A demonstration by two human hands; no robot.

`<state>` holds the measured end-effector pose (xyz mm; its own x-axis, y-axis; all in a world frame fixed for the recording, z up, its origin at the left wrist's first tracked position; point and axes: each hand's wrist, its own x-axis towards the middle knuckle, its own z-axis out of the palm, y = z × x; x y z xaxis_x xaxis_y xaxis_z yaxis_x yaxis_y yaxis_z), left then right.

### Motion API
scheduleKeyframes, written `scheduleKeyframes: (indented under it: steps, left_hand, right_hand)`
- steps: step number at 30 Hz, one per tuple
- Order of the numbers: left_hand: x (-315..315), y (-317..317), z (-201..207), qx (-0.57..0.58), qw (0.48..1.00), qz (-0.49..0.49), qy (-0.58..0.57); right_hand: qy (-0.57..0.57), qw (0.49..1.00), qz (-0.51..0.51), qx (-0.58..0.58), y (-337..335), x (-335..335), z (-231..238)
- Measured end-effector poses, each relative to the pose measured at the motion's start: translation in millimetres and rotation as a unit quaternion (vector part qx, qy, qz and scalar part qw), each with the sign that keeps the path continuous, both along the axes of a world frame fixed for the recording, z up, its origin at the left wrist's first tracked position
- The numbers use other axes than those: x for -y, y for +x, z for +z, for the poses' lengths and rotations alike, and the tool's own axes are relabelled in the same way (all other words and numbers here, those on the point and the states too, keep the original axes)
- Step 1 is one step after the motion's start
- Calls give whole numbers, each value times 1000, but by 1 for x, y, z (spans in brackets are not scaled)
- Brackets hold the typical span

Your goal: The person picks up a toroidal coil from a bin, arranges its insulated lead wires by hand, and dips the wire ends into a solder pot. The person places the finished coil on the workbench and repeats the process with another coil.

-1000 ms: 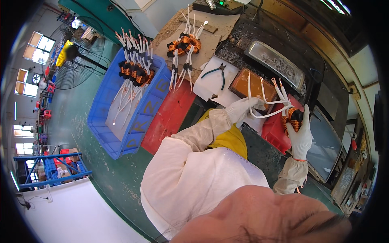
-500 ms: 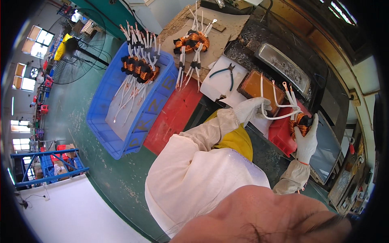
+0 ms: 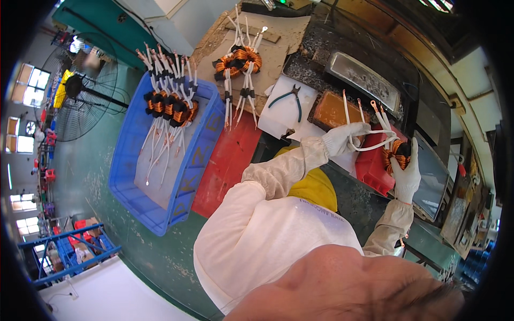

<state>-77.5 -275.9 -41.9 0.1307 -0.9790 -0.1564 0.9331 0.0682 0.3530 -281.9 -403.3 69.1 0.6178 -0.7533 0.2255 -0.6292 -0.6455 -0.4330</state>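
Observation:
My right hand (image 3: 407, 177), in a white glove, grips a copper-wound ring coil (image 3: 396, 154) with its fingers and thumb around it. White sleeved leads (image 3: 379, 144) run from this coil toward my left, some bent upward, with bare copper tips and ring lugs. My gloved left hand (image 3: 345, 138) is closed on the bent part of these leads; its fingertips are partly hidden. Just below the coil and leads lies a red plastic bin (image 3: 375, 174). Beyond my left hand is a brownish-orange block (image 3: 337, 111) in a dark tray.
A metal trough (image 3: 364, 80) stands at the back of the bench. Green-handled cutting pliers (image 3: 292, 100) lie on white paper. Two joined coils (image 3: 249, 60) rest on cardboard. At left, a blue crate (image 3: 201, 155) holds several more coils (image 3: 170, 107). A large fan (image 3: 75, 85) stands beyond.
My left hand has moved right along the leads, closer to the coil. My right hand keeps its hold. The whole view has shifted slightly.

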Motion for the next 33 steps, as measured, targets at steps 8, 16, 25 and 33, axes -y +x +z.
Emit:
scheduleKeyframes:
  steps: [8, 16, 25, 33]
  left_hand:
    - [18, 16, 0, -11, 999, 30, 29]
    - [49, 19, -9, -120, 993, 12, 21]
    - [66, 25, -7, -73, 996, 40, 11]
    - [60, 42, -4, -78, 997, 7, 27]
  right_hand:
    - [10, 1000, -18, -14, 12, 1, 1]
    - [7, 1000, -17, -3, 22, 12, -1]
    - [9, 999, -38, -25, 33, 21, 7]
    - [-8, 1000, -12, -22, 33, 35, -2]
